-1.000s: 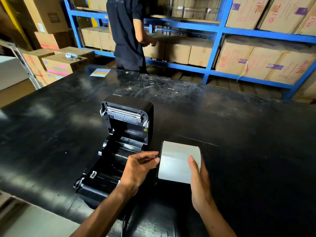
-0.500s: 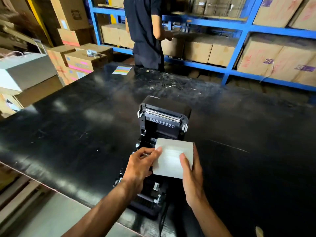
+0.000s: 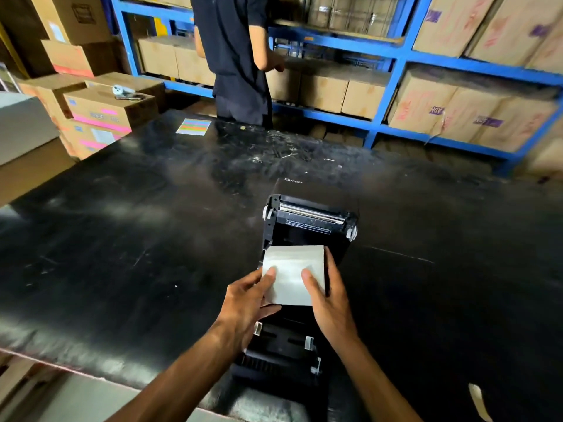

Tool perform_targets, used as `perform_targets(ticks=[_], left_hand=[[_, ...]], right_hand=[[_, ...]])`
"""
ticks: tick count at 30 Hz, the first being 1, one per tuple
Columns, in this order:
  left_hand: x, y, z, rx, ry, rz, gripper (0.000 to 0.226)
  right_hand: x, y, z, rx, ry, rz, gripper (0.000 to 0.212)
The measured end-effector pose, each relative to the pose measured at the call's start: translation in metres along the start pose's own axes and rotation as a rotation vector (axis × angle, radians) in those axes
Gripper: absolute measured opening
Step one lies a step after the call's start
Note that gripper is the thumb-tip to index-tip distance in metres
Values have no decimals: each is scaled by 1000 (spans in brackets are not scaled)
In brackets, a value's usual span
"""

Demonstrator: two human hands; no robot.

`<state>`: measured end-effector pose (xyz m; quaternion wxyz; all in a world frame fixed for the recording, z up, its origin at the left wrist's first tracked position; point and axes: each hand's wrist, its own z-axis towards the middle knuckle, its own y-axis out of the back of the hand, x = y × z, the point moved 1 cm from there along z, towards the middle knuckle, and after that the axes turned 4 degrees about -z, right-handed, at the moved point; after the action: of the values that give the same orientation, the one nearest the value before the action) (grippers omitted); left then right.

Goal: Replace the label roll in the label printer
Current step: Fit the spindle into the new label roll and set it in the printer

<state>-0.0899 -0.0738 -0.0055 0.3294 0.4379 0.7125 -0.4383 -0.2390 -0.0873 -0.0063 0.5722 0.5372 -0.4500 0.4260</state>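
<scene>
A black label printer [image 3: 307,220] stands on the black table [image 3: 122,239] with its lid swung up and back, the paper bay open toward me. A white label roll [image 3: 292,266] sits over the open bay, between the lid and the front guides. My left hand [image 3: 246,303] grips the roll's left end, thumb on its top face. My right hand [image 3: 329,300] grips the right end, thumb also on top. Whether the roll rests in the bay or hovers above it is hidden by the roll and my hands.
A person in dark clothes [image 3: 237,56] stands at the table's far edge, facing blue shelving [image 3: 390,86] full of cartons. A coloured sticker sheet [image 3: 193,127] lies at the far left of the table. Stacked boxes [image 3: 100,111] stand left. A paper strip [image 3: 478,400] lies near right.
Both hands carried the label roll from the table on the printer's right to over the open paper bay. The camera view shifted left, bringing the printer to the centre.
</scene>
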Motion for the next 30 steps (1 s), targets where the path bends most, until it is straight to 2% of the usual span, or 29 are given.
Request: perform_targets(ticks=[8,15,24,30], left_hand=[[5,7,8,78,-57,37,22],[14,10,17,69,-48,205,26],[19,6,20,-38,-112,338,39],[19,6,12,-36,-202,447,23]], right_hand=[[-18,8,-4,47,-161,-311,66],[-31,12,-4,101,-193,-362,68],[-43,12,-6,121,-207,-342,69],[-47,10,-8,130,-186,-313,70]])
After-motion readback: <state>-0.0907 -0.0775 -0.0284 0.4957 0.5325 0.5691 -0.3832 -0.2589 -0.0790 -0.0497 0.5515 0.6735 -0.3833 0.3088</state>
